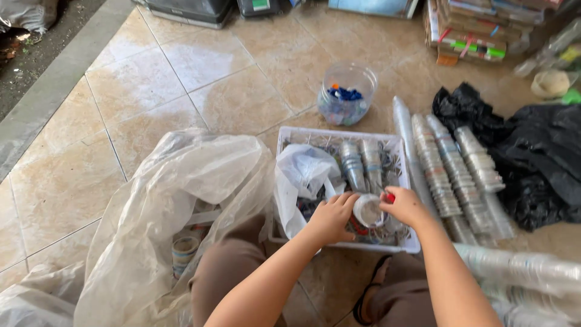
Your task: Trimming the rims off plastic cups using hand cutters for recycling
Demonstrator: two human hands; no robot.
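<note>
Hands met over near edge of white basket (404,181). Left hand (330,217) curled round clear plastic cup (367,210); right hand (404,206) pinched its rim, possibly peeling a seal. Looked light, thin, easily crushed; best gripped at the stiffer rim. Stacked cups (454,175) lay right.

Both hands (331,217) (404,206) close together, fingers curled
</note>
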